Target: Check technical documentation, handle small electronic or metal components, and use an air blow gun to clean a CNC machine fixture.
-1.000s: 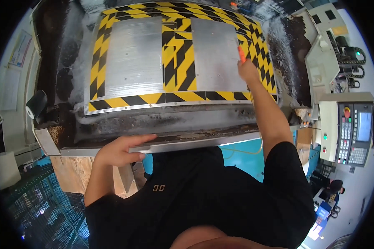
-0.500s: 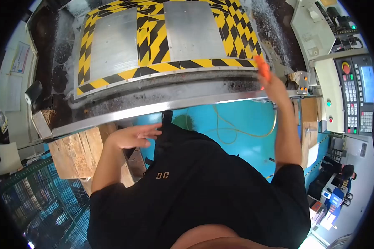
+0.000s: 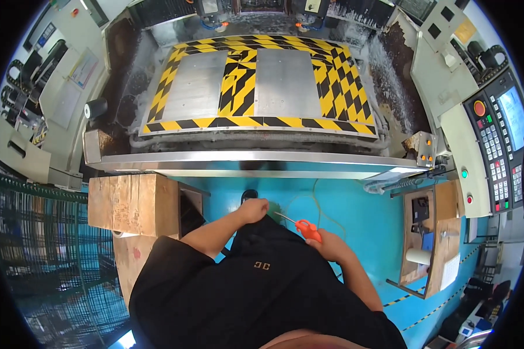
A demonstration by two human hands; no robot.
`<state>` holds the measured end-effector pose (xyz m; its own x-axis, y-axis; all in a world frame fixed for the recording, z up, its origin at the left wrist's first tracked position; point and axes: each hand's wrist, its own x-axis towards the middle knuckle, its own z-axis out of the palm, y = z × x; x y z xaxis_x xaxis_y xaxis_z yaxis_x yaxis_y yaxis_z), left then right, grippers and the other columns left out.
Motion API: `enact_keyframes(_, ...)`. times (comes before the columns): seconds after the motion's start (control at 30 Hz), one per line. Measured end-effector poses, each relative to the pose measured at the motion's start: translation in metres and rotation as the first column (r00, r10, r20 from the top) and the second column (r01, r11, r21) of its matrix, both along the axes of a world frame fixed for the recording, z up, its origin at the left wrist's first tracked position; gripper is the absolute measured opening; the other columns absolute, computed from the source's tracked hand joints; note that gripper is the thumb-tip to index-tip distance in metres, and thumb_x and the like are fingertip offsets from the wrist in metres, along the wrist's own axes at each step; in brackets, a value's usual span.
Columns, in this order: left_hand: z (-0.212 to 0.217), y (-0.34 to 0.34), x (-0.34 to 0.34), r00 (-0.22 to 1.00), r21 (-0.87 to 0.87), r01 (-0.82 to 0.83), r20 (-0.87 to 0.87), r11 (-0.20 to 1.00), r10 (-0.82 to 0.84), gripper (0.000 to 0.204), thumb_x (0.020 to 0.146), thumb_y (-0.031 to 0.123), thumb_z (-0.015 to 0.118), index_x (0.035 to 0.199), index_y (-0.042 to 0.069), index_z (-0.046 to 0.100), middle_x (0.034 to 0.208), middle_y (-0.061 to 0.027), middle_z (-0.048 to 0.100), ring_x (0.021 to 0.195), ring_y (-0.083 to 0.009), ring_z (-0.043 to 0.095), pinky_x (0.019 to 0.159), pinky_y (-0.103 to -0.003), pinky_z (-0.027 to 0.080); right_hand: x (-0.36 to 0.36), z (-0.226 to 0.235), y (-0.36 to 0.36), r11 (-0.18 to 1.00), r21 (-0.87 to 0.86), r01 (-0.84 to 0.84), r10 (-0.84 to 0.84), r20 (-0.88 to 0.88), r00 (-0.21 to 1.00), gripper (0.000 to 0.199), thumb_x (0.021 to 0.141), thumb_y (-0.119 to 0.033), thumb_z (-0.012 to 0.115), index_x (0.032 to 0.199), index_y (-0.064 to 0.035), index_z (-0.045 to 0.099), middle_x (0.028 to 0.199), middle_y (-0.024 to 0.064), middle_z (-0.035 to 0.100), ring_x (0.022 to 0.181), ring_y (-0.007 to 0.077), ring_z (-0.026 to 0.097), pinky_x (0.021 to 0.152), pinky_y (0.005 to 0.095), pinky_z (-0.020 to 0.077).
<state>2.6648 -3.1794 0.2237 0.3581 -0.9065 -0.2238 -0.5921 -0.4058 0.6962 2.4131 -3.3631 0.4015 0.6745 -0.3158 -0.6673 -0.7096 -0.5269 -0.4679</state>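
An orange air blow gun (image 3: 308,230) with a long thin metal nozzle is gripped in my right hand (image 3: 330,246), in front of my body. Its nozzle points up and left, toward my left hand (image 3: 254,210). That hand is closed with its fingers curled in, a short gap from the nozzle tip; whatever it may hold is hidden. Both hands are below the machine's front metal edge (image 3: 262,157). Beyond that edge lies the machine bed, with two bare metal plates (image 3: 288,81) framed by yellow and black striped tape (image 3: 237,87).
A control panel (image 3: 495,139) with buttons and a screen stands at the right. Wooden cabinets flank me, one at the left (image 3: 134,203) and one at the right (image 3: 445,238). A thin hose (image 3: 317,200) curls over the blue floor (image 3: 361,232).
My right hand has brought the air blow gun back from the machine's front right corner to my body. My left hand has moved right, its fingers closing. The view has shifted, showing more of the machine.
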Motion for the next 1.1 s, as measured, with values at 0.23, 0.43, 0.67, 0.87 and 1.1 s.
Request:
enact_keyframes(0.23, -0.009, 0.014, 0.004, 0.993, 0.265, 0.116, -0.027, 0.957, -0.113, 0.019, 0.079, 0.021, 0.061, 0.091, 0.012, 0.073, 0.096, -0.0155, 0.071, 0.093, -0.0353, 0.067, 0.080, -0.047, 0.054, -0.004, -0.018, -0.013, 0.996, 0.031, -0.078, 0.079, -0.023, 0.997, 0.058, 0.090, -0.057, 0.060, 0.108, -0.0022, 0.061, 0.106, 0.0280, 0.066, 0.102, 0.0449, 0.062, 0.085, 0.0485, 0.0491)
enact_keyframes(0.43, -0.027, 0.021, 0.018, 0.908, 0.505, 0.266, -0.416, 0.821, -0.038, 0.018, 0.080, 0.013, 0.061, 0.092, 0.007, 0.073, 0.083, -0.0136, 0.072, 0.069, -0.0246, 0.069, 0.057, -0.038, 0.055, 0.046, -0.001, -0.023, 0.953, 0.280, -0.113, 0.175, -0.207, 0.963, 0.054, 0.088, -0.058, 0.063, 0.098, -0.0055, 0.070, 0.085, 0.0149, 0.070, 0.078, 0.0272, 0.068, 0.075, 0.0399, 0.0512)
enact_keyframes(0.67, -0.024, 0.106, 0.120, 0.341, 0.295, -0.151, -0.881, 0.944, 0.330, 0.015, 0.084, 0.011, 0.062, 0.096, 0.004, 0.069, 0.090, -0.0110, 0.071, 0.073, -0.0218, 0.068, 0.061, -0.035, 0.058, 0.116, 0.007, -0.059, 0.893, 0.366, -0.264, 0.343, -0.173, 0.923, 0.047, 0.089, -0.052, 0.065, 0.095, -0.0051, 0.071, 0.084, 0.0069, 0.069, 0.075, 0.0191, 0.065, 0.073, 0.0359, 0.0514)
enact_keyframes(0.87, 0.199, 0.113, 0.225, 0.262, -0.002, 0.072, -0.965, 0.997, -0.021, 0.053, 0.095, 0.018, 0.063, 0.144, 0.004, 0.046, 0.134, -0.0145, 0.059, 0.119, -0.0226, 0.059, 0.105, -0.037, 0.043, 0.166, 0.157, -0.145, 0.883, 0.463, -0.077, 0.097, -0.018, 0.995, 0.055, 0.094, -0.048, 0.062, 0.136, -0.0144, 0.052, 0.097, 0.0008, 0.062, 0.078, 0.0126, 0.058, 0.070, 0.0289, 0.0500)
enact_keyframes(1.1, 0.223, 0.022, 0.499, 0.736, -0.059, -0.270, -0.657, 0.961, 0.166, 0.038, 0.090, 0.020, 0.064, 0.125, 0.007, 0.059, 0.100, -0.0043, 0.069, 0.088, -0.0122, 0.062, 0.080, -0.028, 0.050, 0.287, 0.365, -0.235, 0.589, -0.585, 0.558, -0.090, 0.638, 0.764, 0.051, 0.101, -0.047, 0.050, 0.132, -0.0071, 0.050, 0.072, -0.0031, 0.048, 0.064, 0.0073, 0.044, 0.056, 0.0244, 0.0328)
